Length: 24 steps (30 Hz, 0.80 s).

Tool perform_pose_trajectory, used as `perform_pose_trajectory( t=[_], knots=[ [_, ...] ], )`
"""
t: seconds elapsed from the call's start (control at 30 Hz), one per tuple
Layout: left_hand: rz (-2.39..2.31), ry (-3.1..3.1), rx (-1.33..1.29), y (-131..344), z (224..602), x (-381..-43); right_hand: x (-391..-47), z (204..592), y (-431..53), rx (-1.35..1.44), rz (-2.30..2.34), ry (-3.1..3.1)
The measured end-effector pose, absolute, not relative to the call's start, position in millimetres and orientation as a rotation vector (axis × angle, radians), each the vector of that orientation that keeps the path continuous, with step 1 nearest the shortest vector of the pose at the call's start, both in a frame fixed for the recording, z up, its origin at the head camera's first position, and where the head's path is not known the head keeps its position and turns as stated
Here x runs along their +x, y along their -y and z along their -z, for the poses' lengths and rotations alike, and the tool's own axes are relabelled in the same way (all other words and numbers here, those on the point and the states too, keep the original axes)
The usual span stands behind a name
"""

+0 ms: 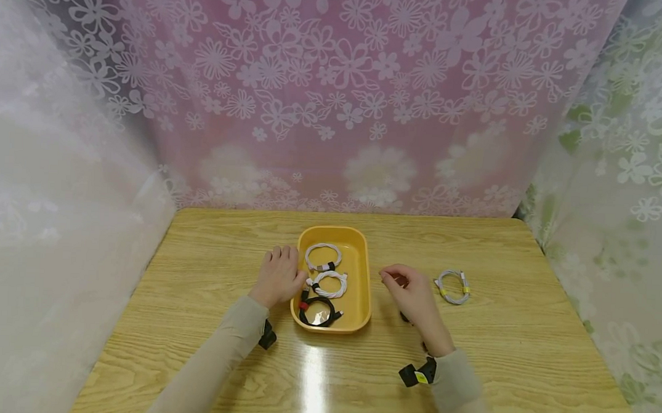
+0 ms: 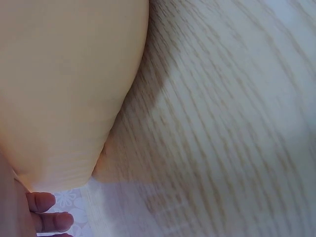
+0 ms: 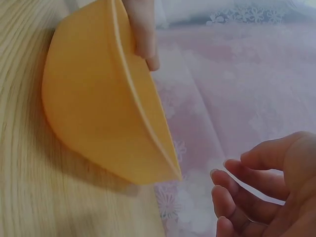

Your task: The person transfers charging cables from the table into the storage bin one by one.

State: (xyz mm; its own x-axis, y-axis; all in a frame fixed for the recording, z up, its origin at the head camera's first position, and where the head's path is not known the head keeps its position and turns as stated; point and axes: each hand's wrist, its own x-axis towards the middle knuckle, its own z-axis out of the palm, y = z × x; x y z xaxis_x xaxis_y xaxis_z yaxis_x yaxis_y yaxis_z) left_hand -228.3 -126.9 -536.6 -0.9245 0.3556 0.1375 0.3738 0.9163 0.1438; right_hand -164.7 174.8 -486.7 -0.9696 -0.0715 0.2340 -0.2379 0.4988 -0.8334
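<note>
A yellow plastic tray (image 1: 367,294) stands on the table with three coiled cables inside. At the back lies a white-grey cable (image 1: 324,245) with a black tie, in the middle a white cable (image 1: 338,287), in front a black cable (image 1: 302,313) with a red tie. My left hand (image 1: 278,276) rests at the tray's left rim, thumb over the edge, other fingers loose outside the wall. To the right of the tray hovers my right hand (image 1: 414,296), fingers loosely bent, thumb apart from them in the right wrist view, holding nothing. A grey cable (image 1: 453,300) with yellow ties lies beyond it.
The wood-grain table (image 1: 224,239) ends at a straight back edge. A pink flowered curtain (image 1: 341,108) hangs behind it, with pale curtains on both sides. Black wrist cameras (image 1: 408,375) are strapped to both wrists.
</note>
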Motion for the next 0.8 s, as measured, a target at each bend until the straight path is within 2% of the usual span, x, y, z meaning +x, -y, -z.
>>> perform_pose_trajectory(
  t=[0.8],
  knots=[
    [0.302, 2.932, -0.564, 127, 538, -227, -164, 519, -263, -0.136, -1.271, 2.55]
  ],
)
